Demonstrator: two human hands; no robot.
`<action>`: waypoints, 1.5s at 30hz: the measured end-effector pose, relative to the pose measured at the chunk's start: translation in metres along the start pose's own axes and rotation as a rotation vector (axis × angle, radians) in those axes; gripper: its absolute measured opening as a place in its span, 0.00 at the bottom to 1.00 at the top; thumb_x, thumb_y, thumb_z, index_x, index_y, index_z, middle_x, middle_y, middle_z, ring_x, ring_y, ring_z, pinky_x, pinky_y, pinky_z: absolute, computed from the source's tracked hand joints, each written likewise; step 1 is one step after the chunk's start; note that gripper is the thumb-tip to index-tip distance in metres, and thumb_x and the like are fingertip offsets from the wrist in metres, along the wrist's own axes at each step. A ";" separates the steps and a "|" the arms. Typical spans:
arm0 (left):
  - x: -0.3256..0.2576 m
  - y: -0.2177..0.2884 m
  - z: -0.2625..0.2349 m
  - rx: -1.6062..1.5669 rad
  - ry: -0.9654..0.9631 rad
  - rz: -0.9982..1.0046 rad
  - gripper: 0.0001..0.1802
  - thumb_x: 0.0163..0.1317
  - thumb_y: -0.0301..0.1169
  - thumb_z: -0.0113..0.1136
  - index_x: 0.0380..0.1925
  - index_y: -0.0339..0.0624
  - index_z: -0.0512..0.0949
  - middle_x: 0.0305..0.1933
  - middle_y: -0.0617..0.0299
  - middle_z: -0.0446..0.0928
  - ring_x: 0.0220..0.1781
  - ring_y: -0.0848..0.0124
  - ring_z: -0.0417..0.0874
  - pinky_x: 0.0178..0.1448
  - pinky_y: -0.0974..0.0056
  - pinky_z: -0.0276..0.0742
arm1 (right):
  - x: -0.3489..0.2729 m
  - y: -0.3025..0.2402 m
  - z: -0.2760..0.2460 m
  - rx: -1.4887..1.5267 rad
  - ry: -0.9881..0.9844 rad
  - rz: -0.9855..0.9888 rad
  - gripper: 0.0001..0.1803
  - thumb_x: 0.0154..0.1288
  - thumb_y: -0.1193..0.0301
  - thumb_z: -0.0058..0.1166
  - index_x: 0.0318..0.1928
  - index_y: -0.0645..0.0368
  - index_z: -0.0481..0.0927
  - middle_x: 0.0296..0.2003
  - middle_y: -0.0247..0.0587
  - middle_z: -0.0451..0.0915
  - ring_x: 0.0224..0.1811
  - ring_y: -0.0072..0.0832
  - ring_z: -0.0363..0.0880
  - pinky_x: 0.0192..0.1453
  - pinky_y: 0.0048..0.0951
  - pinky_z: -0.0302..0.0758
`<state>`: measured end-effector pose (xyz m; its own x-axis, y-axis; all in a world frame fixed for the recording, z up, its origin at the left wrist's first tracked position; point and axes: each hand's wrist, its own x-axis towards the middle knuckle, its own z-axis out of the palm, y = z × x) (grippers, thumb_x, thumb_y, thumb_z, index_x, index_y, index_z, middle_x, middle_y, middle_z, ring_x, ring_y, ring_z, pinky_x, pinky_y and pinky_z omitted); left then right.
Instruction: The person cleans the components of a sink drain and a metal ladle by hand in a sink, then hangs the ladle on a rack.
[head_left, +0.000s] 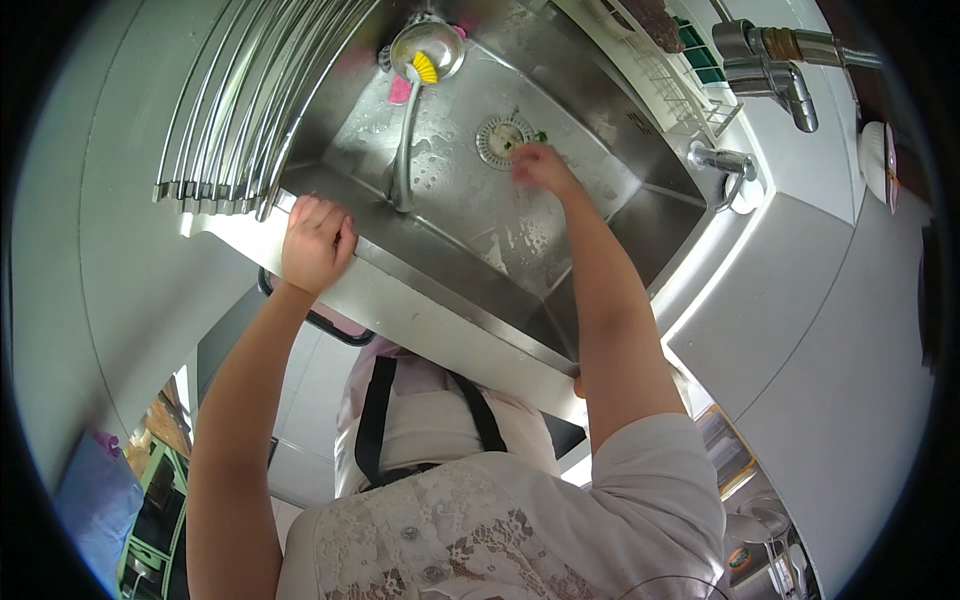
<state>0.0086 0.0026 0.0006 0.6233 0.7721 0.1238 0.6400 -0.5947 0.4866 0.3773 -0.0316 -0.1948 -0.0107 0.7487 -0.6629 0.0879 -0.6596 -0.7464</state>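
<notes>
My right hand (541, 168) reaches down into the steel sink (385, 225), just beside the drain strainer (487, 146). Its fingers are smeared by motion, so what they hold, if anything, does not show. Pale scraps and bits of green leaf (541, 136) lie in and around the strainer. With fingers curled over it, my left hand (316, 240) grips the sink's front edge (400, 283). Left of the drain lies a dish brush (405, 150) with a grey handle and yellow bristles, its head against a round metal bowl (445, 42). A pink cloth or sponge (400, 90) sits beside the brush head.
A metal roll-up rack (250, 100) covers the sink's left side. At the right stand a tap (765, 75) and a small dispenser spout (722, 158). A white wire basket (690, 100) hangs along the far wall of the sink. Grey counter (780, 290) extends to the right.
</notes>
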 end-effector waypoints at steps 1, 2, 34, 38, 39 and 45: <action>0.001 0.000 0.000 -0.002 0.001 0.002 0.02 0.49 0.22 0.51 0.23 0.37 0.73 0.27 0.57 0.72 0.35 0.59 0.72 0.55 0.53 0.64 | -0.001 -0.001 -0.004 0.000 0.003 0.000 0.10 0.57 0.70 0.48 0.34 0.62 0.79 0.33 0.47 0.80 0.29 0.31 0.80 0.35 0.29 0.78; 0.002 -0.001 0.000 -0.002 0.000 0.010 0.02 0.49 0.22 0.51 0.23 0.37 0.73 0.27 0.57 0.72 0.35 0.59 0.72 0.55 0.53 0.64 | -0.005 -0.004 -0.011 0.021 -0.010 -0.015 0.09 0.56 0.69 0.49 0.32 0.62 0.79 0.31 0.44 0.80 0.28 0.30 0.80 0.35 0.28 0.78; 0.000 -0.004 0.000 -0.012 0.005 -0.020 0.02 0.46 0.23 0.54 0.23 0.39 0.73 0.28 0.60 0.72 0.35 0.61 0.72 0.53 0.53 0.66 | 0.012 -0.024 0.073 -0.588 0.565 -0.636 0.30 0.60 0.68 0.47 0.60 0.70 0.57 0.60 0.60 0.58 0.64 0.52 0.53 0.69 0.42 0.48; 0.000 -0.001 0.000 -0.031 0.017 -0.030 0.03 0.45 0.21 0.53 0.23 0.39 0.73 0.28 0.60 0.73 0.36 0.61 0.73 0.53 0.53 0.66 | 0.030 -0.045 0.028 -0.605 0.622 -0.555 0.29 0.60 0.70 0.45 0.61 0.66 0.57 0.61 0.57 0.56 0.65 0.50 0.52 0.69 0.42 0.49; 0.001 -0.001 -0.001 -0.035 0.016 -0.026 0.03 0.45 0.21 0.53 0.22 0.39 0.73 0.29 0.60 0.73 0.36 0.61 0.73 0.53 0.54 0.66 | 0.033 -0.047 0.021 -0.603 0.620 -0.556 0.29 0.60 0.70 0.45 0.61 0.66 0.57 0.61 0.57 0.56 0.65 0.50 0.52 0.69 0.42 0.49; 0.001 -0.001 -0.002 -0.032 0.004 -0.035 0.03 0.45 0.22 0.53 0.23 0.39 0.73 0.29 0.61 0.73 0.36 0.61 0.73 0.54 0.53 0.65 | 0.015 -0.031 0.020 -1.067 0.289 -0.805 0.28 0.60 0.71 0.44 0.61 0.63 0.58 0.62 0.50 0.58 0.65 0.42 0.54 0.69 0.39 0.50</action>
<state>0.0080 0.0042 0.0020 0.5989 0.7933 0.1092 0.6469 -0.5597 0.5179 0.3542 -0.0015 -0.1830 -0.2286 0.9714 0.0636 0.8763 0.2338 -0.4212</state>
